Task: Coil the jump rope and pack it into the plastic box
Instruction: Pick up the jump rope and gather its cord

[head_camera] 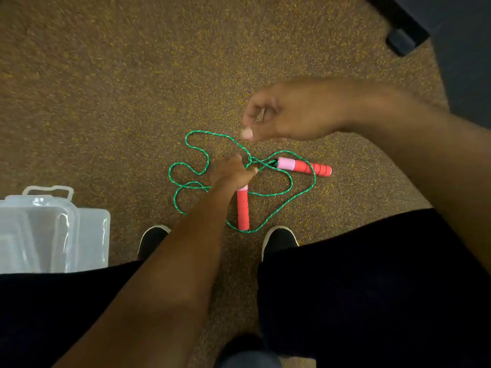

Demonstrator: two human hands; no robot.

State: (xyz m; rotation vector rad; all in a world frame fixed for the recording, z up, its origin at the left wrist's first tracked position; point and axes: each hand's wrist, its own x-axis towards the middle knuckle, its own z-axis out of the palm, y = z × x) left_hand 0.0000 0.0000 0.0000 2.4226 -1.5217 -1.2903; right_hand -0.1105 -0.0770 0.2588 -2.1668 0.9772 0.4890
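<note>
Down on the carpet (106, 96) the rope (210, 132) lies uncoiled in loose green loops that cross one another, just ahead of two black shoes (279, 239); none of it is in the box (87, 235). The left hand (231, 176) reaches down between the knees to the middle of the tangle; its fingers are curled round the pink top of one handle (243, 211), whose red grip points back toward the shoes, and strands of rope cross right at the knuckles. The other handle (305, 167) lies flat on the carpet just to the right, pink end toward the left hand, red end pointing away to the right; the rope runs out of its pink end and loops round it.

The right hand (289, 115) hovers above the rope, higher than the left hand and blurred; its fingers are curled in toward the palm, the thumb tip pointing down over the strands; whether it pinches any rope I cannot tell.

The box is clear plastic with a carry tab on its far edge; it stands on the carpet at the lower left, well apart from the rope, its near side hidden behind a dark trouser leg (372, 274); I cannot tell how its lid stands. Dark furniture (403, 35) fills the top right corner.
</note>
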